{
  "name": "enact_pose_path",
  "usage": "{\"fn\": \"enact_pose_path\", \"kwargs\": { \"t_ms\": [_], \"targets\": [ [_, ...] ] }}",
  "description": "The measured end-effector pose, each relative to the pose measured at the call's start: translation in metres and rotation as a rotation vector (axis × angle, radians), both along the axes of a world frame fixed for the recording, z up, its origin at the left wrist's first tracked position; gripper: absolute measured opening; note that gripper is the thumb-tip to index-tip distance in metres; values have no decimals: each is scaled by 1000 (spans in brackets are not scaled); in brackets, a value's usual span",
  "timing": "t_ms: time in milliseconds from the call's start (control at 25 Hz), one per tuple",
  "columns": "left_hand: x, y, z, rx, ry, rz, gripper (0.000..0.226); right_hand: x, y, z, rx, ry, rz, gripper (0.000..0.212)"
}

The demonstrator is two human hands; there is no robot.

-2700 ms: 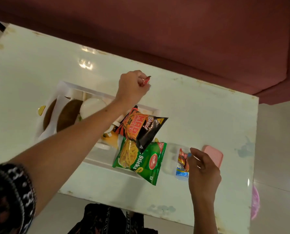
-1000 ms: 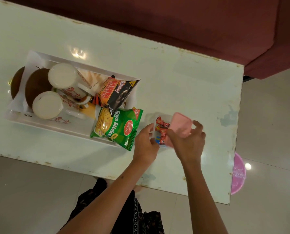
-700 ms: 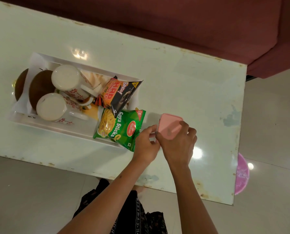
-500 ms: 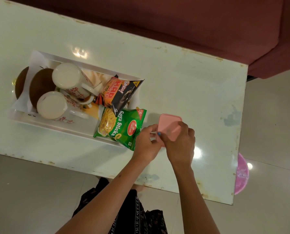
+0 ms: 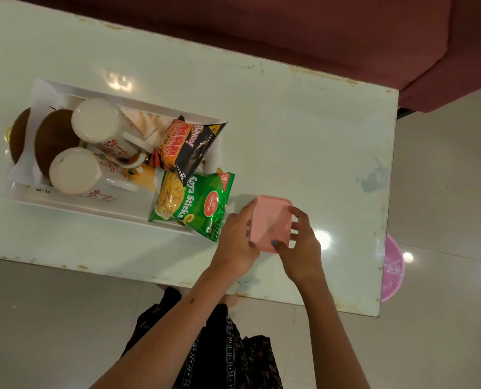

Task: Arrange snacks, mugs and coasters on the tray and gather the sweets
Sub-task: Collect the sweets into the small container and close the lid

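A small box with a pink lid (image 5: 270,221) sits on the table to the right of the tray; the lid covers it and hides the sweets. My left hand (image 5: 238,240) grips the box's left side. My right hand (image 5: 301,247) holds its right side with the thumb pressed on the lid's near edge. The white tray (image 5: 74,204) holds two white floral mugs (image 5: 93,127) (image 5: 74,171), two brown round coasters (image 5: 53,138), a black and orange Bingo packet (image 5: 190,146) and a green Soya Sticks packet (image 5: 191,202) that overhangs the tray's right end.
The white table (image 5: 304,136) has chipped edges; its near edge lies just below my hands. A maroon sofa (image 5: 318,29) runs along the far side. A pink plastic bowl (image 5: 392,269) sits on the tiled floor past the table's right end.
My left hand dropped a sweet into the box, and my right hand brought the pink lid over and set it on top. Both hands now clasp the lidded box.
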State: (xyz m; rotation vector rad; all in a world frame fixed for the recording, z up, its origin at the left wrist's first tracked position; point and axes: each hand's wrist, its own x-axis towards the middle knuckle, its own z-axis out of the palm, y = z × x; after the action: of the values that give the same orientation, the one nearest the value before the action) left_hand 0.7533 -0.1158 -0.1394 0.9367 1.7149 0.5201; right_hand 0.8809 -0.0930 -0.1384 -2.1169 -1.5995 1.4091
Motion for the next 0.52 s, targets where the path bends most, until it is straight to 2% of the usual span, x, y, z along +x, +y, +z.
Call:
{"fn": "enact_pose_path", "kwargs": {
  "t_ms": [200,400,520],
  "targets": [
    [-9,7,0,-104,45,-185,107,6,15,8,-116,42,170,106],
    [-13,15,4,-124,95,-262,114,7,29,14,-186,-45,326,115],
    [-12,15,4,-132,119,-297,118,10,27,12,-201,-54,333,116]
  ]
}}
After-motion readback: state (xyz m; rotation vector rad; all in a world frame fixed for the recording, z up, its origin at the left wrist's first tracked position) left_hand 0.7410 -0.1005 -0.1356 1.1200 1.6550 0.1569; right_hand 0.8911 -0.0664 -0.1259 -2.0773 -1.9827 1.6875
